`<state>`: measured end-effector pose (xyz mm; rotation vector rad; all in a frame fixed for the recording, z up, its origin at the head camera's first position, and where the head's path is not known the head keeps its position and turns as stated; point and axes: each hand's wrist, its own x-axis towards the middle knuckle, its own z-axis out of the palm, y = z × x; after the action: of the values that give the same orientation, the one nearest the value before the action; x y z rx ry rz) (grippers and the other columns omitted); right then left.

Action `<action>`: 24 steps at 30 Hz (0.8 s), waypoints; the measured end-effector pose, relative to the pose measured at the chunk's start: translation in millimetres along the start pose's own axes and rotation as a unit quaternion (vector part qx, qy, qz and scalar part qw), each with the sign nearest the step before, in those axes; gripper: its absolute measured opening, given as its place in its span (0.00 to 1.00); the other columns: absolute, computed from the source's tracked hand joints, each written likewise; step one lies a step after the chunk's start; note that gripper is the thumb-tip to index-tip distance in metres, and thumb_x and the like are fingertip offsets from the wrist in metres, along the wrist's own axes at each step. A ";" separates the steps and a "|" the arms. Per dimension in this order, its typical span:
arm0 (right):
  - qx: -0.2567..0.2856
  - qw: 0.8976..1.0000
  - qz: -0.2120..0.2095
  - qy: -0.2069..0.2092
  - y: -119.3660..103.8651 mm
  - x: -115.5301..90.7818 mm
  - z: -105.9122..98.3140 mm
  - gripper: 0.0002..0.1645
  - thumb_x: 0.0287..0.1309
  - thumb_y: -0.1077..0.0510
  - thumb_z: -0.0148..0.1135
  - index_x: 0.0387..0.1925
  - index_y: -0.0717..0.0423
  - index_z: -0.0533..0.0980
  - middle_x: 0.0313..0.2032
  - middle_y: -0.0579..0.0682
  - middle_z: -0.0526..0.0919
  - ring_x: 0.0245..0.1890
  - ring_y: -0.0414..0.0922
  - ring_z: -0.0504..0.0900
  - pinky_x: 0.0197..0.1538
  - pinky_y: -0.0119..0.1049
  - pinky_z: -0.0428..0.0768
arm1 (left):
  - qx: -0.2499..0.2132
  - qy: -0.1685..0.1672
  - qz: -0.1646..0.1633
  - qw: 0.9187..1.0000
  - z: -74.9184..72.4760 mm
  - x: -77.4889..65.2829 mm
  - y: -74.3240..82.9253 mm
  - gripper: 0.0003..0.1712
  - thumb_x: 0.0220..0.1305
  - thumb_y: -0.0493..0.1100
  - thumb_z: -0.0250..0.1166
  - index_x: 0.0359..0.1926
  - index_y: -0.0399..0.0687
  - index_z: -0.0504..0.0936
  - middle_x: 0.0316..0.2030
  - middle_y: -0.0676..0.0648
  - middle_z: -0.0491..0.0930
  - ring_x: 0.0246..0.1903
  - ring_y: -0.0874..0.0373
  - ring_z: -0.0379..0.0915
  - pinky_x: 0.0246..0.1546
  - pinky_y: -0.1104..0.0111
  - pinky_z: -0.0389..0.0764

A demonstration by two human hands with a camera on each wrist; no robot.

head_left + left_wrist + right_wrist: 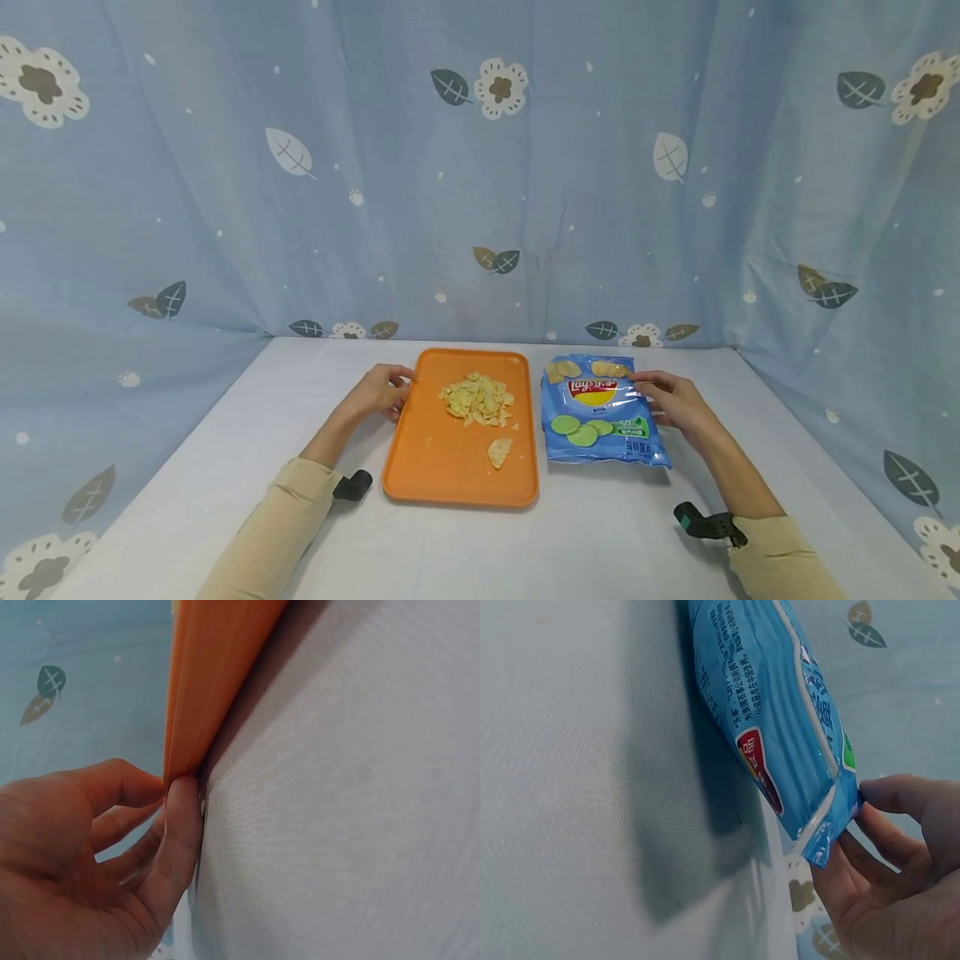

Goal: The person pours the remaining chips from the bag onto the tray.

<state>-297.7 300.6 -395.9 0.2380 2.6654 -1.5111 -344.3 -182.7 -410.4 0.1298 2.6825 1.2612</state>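
Observation:
An orange tray (461,487) lies on the table with a heap of broken potato chips (476,398) on it. A single larger chip (499,452) is apart from the heap, towards the near right. At the tray's left rim, my left hand (381,390) pinches the edge between thumb and fingers, as the left wrist view also shows. Right of the tray is a blue chip bag (592,433) with lime pictures. My right hand (675,404) pinches its right edge, thumb on the printed face. In the right wrist view, the bag's underside (750,690) casts a shadow on the table.
A white cloth covers the table (600,542). Behind it and along both sides hangs a blue curtain (405,192) with flowers and leaves. Each wrist carries a black camera, the left one (352,486) near the tray's lower left corner.

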 end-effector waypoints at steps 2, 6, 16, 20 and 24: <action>-0.002 1.000 -0.004 -0.002 0.0 0.1 -1.0 0.31 0.69 0.45 0.51 0.68 0.55 0.67 0.65 0.65 0.68 0.51 0.54 0.79 0.50 0.38 0.85 | -0.002 0.000 -0.003 1.000 0.1 0.5 -0.1 0.23 0.65 0.33 0.55 0.61 0.41 0.77 0.41 0.39 0.75 0.25 0.57 0.77 0.22 0.67 0.84; -0.008 1.000 -0.013 -0.003 -1.0 -0.8 -3.3 0.32 0.70 0.44 0.51 0.68 0.56 0.66 0.65 0.66 0.68 0.54 0.58 0.79 0.51 0.40 0.85 | -0.004 -0.002 -0.002 1.000 0.0 1.0 -0.3 0.23 0.65 0.33 0.55 0.60 0.41 0.77 0.41 0.39 0.75 0.25 0.57 0.77 0.22 0.67 0.84; -0.013 1.000 -0.024 0.004 -3.1 -1.7 -7.9 0.33 0.70 0.43 0.51 0.67 0.58 0.66 0.64 0.66 0.70 0.52 0.57 0.82 0.48 0.40 0.86 | 0.012 -0.011 0.008 1.000 -1.1 -1.2 2.6 0.23 0.65 0.32 0.54 0.61 0.39 0.76 0.40 0.39 0.76 0.23 0.58 0.76 0.20 0.67 0.83; -0.018 0.999 -0.036 0.000 -5.7 -2.9 -11.2 0.34 0.70 0.42 0.50 0.68 0.58 0.65 0.65 0.67 0.69 0.53 0.58 0.82 0.48 0.40 0.86 | 0.020 -0.015 0.009 1.000 -4.0 -5.1 3.0 0.23 0.66 0.34 0.55 0.63 0.40 0.74 0.41 0.38 0.77 0.22 0.58 0.76 0.20 0.67 0.83; -0.025 0.998 -0.049 0.002 -7.2 -3.8 -16.0 0.36 0.70 0.41 0.50 0.68 0.60 0.64 0.65 0.69 0.69 0.51 0.58 0.84 0.46 0.40 0.87 | 0.036 -0.010 0.010 0.999 -9.6 -10.6 3.5 0.24 0.68 0.38 0.58 0.65 0.41 0.71 0.42 0.38 0.77 0.21 0.56 0.77 0.22 0.65 0.84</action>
<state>-294.9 310.4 -381.1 0.1097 2.7513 -1.4670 -335.8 -189.4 -400.4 0.1791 2.7183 1.1624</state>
